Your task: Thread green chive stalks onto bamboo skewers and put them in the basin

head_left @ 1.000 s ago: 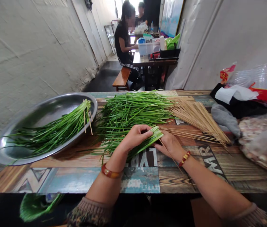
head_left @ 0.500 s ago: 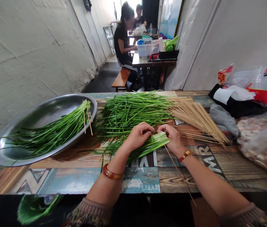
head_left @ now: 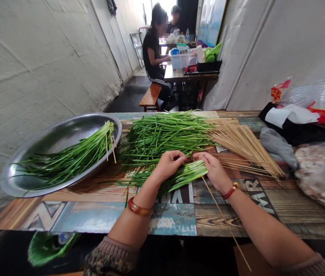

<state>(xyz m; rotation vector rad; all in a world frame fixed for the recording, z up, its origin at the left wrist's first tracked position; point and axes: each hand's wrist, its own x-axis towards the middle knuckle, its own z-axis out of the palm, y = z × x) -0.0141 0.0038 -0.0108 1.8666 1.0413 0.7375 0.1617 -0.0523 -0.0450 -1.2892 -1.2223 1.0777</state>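
A small bunch of chives (head_left: pixel 189 173) lies in front of me, pale stem ends to the right. My left hand (head_left: pixel 168 165) is closed around its far side, thumb over the stalks. At the stem ends, my right hand (head_left: pixel 213 170) is closed, thumb and index finger pinched together at the bunch's far edge. A thin bamboo skewer (head_left: pixel 222 217) crosses the stems and slants toward me past the table edge; its far tip shows near the right fingertips. Beyond my hands spreads a larger pile of chives (head_left: pixel 165 132), with loose bamboo skewers (head_left: pixel 247 147) to its right.
On the left, a metal basin (head_left: pixel 47 134) holds skewered chives (head_left: pixel 76 161). Plastic bags (head_left: pixel 317 168) and a black bag (head_left: pixel 300 134) crowd the right side of the patterned table (head_left: pixel 116 218). Two people (head_left: pixel 153 53) sit at a farther table.
The scene has shifted slightly right as my head turned. The skewer's near end reaches lower and farther right. Both hands stay at the bunch, nearly unmoved.
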